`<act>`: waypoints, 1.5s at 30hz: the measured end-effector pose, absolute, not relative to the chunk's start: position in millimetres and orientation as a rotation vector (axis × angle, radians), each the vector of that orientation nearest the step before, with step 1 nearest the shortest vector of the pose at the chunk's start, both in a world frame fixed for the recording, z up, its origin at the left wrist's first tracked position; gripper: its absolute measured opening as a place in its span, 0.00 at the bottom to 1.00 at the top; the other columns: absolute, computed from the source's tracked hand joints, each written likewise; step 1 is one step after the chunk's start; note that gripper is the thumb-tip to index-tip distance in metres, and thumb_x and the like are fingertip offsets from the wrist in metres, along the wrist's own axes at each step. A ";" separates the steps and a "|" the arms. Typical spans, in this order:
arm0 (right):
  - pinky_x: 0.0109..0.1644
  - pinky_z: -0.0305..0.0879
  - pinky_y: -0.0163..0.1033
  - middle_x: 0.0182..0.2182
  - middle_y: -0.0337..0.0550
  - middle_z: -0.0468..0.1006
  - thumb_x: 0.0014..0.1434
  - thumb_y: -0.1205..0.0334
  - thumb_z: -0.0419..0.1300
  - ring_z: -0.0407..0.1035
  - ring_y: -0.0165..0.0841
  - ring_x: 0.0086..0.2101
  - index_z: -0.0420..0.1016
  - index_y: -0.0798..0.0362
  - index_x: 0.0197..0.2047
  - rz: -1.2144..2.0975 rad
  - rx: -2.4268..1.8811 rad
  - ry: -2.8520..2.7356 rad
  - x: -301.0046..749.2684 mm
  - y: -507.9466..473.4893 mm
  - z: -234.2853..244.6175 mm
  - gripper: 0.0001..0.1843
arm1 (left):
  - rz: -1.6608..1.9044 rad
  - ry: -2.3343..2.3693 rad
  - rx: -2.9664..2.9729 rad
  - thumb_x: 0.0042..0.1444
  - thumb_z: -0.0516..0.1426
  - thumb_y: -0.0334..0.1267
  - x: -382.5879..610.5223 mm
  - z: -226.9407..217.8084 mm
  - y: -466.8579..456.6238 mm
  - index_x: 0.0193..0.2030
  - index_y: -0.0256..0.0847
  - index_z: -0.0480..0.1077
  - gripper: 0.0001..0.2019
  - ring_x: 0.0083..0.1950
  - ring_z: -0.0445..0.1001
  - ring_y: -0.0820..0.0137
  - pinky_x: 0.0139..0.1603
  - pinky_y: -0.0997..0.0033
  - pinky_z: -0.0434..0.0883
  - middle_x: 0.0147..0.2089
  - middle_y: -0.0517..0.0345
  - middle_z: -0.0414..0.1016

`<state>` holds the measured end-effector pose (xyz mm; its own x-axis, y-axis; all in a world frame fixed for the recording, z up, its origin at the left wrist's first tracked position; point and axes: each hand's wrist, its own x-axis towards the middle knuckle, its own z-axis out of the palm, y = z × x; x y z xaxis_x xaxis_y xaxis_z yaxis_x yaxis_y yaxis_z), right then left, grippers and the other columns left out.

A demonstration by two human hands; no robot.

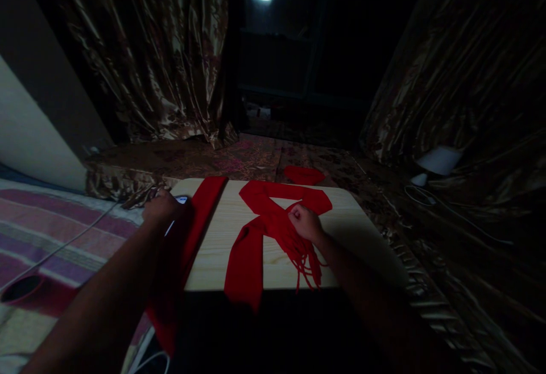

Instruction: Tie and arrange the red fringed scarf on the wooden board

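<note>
A red scarf (245, 251) lies looped and crossed over itself on a pale wooden tabletop (213, 260), its fringe hanging toward the front edge. My right hand (305, 223) rests at the crossing with its fingers curled closed on the scarf, near the fringed end. At the table's left edge my left hand (161, 207) is closed about a phone (181, 198), whose lit screen shows partly beyond the fingers. Beneath and beside the phone runs a second long red strip of cloth (205, 206), which drops over the front edge. Darkness hides the fingertips of the left hand.
Behind the table sits a red folded cloth (303, 175). A striped bedcover (55, 231) with a red cup-like object (25, 290) and a white cable (77, 234) is to the left. A white lamp (439, 160) stands at right; patterned curtains (179, 49) hang behind.
</note>
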<state>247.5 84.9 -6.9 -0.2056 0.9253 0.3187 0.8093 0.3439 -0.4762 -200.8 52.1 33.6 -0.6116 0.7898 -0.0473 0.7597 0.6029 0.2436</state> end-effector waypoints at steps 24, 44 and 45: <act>0.43 0.65 0.37 0.43 0.46 0.82 0.59 0.52 0.65 0.75 0.35 0.39 0.77 0.52 0.56 0.574 -1.371 -2.323 239.9 19.3 45.3 0.23 | 0.099 1.913 1.962 0.55 0.55 0.55 -18.5 30.8 -14.2 0.40 0.42 0.72 0.18 0.40 0.80 0.59 0.32 0.68 0.64 0.42 0.45 0.82; 0.37 0.63 0.32 0.33 0.39 0.82 0.54 0.73 0.58 0.73 0.30 0.33 0.83 0.52 0.35 0.726 -1.184 -2.283 301.4 3.4 47.4 0.13 | 0.111 1.872 1.948 0.56 0.55 0.57 -18.9 26.5 -13.1 0.39 0.42 0.74 0.20 0.41 0.81 0.57 0.34 0.66 0.66 0.41 0.45 0.82; 0.37 0.63 0.32 0.33 0.39 0.83 0.52 0.75 0.58 0.73 0.30 0.33 0.83 0.51 0.35 0.734 -1.156 -2.364 302.1 -1.8 47.2 0.15 | 0.115 1.882 1.945 0.56 0.55 0.57 -19.1 26.1 -13.0 0.39 0.42 0.74 0.20 0.41 0.81 0.57 0.34 0.66 0.66 0.41 0.45 0.82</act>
